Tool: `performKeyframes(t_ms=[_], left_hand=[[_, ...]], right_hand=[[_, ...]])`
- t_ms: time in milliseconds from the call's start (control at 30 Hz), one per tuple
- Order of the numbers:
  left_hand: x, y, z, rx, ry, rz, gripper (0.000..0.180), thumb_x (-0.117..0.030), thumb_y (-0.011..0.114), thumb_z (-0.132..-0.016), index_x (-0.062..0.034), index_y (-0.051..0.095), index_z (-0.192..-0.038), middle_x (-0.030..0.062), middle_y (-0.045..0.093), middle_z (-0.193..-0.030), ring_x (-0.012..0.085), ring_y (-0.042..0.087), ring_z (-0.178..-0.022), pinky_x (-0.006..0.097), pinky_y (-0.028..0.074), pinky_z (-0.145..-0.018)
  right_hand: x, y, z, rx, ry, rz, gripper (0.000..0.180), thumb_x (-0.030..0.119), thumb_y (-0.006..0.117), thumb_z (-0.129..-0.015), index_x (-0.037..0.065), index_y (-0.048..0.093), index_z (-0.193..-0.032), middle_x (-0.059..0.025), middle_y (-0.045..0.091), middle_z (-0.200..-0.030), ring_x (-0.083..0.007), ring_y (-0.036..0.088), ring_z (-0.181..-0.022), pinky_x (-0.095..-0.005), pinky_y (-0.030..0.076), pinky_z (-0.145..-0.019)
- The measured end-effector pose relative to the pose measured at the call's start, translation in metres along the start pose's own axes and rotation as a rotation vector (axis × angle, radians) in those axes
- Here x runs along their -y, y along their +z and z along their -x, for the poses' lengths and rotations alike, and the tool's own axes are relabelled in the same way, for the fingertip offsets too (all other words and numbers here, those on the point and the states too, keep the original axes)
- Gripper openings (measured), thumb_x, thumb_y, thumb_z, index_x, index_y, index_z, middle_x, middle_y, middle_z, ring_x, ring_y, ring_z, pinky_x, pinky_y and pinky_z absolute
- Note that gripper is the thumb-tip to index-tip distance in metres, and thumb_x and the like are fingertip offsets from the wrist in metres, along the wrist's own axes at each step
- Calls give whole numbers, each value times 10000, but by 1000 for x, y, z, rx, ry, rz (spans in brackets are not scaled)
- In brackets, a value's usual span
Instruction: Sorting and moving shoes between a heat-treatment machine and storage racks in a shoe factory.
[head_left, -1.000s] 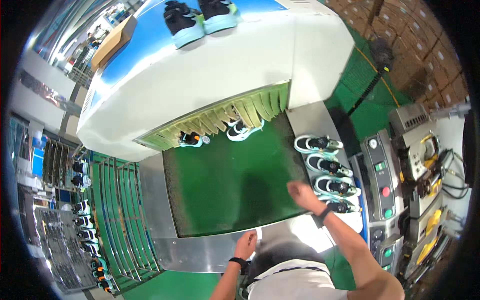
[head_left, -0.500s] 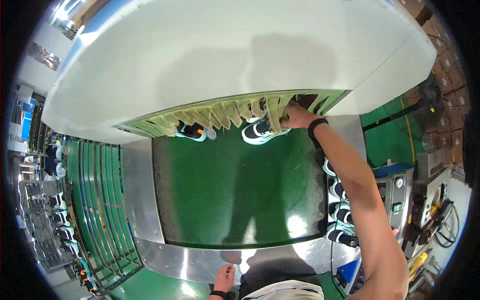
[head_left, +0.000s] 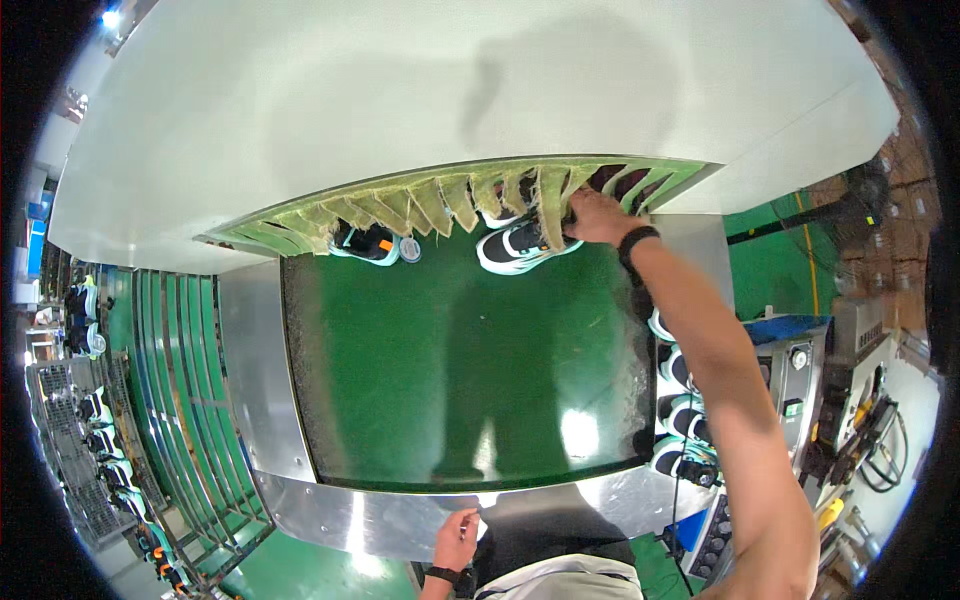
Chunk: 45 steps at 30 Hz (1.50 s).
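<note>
My right hand (head_left: 597,215) reaches to the fringed curtain (head_left: 425,207) of a machine opening, right behind the heel of a black-and-white sneaker (head_left: 520,247) with a pale mint sole. Its fingertips are hidden by the strips, so I cannot see whether it grips the shoe. The sneaker lies sideways on the green belt (head_left: 450,370), partly under the strips. Another black sneaker (head_left: 365,243) with an orange patch stands farther left, a small round grey piece (head_left: 410,250) beside it. My left hand (head_left: 456,540) is low at the metal front edge, fingers curled in, a small pale bit at them.
A large white machine hood (head_left: 380,100) rises above the opening. Several sneakers (head_left: 685,415) line the right side of the belt, near a control box (head_left: 797,365). At left are a metal-bar rack (head_left: 180,390) and more shoes (head_left: 110,450). A black cable (head_left: 677,520) hangs at lower right.
The whole view has shifted slightly. My left hand has risen a little toward the metal edge, and a pale bit now shows at its fingers. My right hand stays by the sneaker's heel.
</note>
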<state>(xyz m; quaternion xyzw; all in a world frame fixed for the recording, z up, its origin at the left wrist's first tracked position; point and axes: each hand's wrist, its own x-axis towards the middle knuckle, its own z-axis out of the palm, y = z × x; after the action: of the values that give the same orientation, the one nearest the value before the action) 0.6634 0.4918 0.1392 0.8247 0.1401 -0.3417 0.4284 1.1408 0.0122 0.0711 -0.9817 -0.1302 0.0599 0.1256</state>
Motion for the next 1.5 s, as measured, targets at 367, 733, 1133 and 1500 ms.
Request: performKeyframes(t_ms=[367, 733, 1133, 1500], left_hand=[[-22, 1, 3, 11, 226, 60, 219, -102, 625, -1016, -6, 658, -1210, 144, 738, -1108, 227, 714, -1005, 360, 557, -883], [-37, 45, 57, 208, 405, 14, 274, -131, 666, -1020, -30, 644, -1273, 74, 709, -1106, 143, 669, -989, 312, 551, -876], [-3, 71, 79, 325, 563, -229, 416, -108, 735, -941, -64, 554, -1312, 164, 573, -1150, 302, 662, -923, 408, 568, -799], [-4, 49, 129, 156, 550, -348, 363, -127, 723, -953, -64, 602, -1289, 146, 626, -1133, 259, 670, -849, 376, 569, -781]], right_hand=[[91, 56, 150, 67, 247, -137, 543, 74, 698, -790, -93, 547, -1284, -320, 574, -1275, -484, 679, -1070, -521, 582, -903], [303, 135, 558, -45, 646, -177, 441, 42, 653, -770, -33, 581, -1198, -212, 585, -1132, -486, 663, -884, -571, 565, -793], [375, 45, 620, -42, 533, -750, 500, 84, 610, -899, -42, 550, -1379, -257, 613, -1363, -451, 628, -1189, -520, 530, -991], [355, 25, 623, 50, 95, -382, 475, 155, 739, -856, 57, 639, -1310, -159, 611, -1322, -436, 471, -1348, -499, 481, -1071]])
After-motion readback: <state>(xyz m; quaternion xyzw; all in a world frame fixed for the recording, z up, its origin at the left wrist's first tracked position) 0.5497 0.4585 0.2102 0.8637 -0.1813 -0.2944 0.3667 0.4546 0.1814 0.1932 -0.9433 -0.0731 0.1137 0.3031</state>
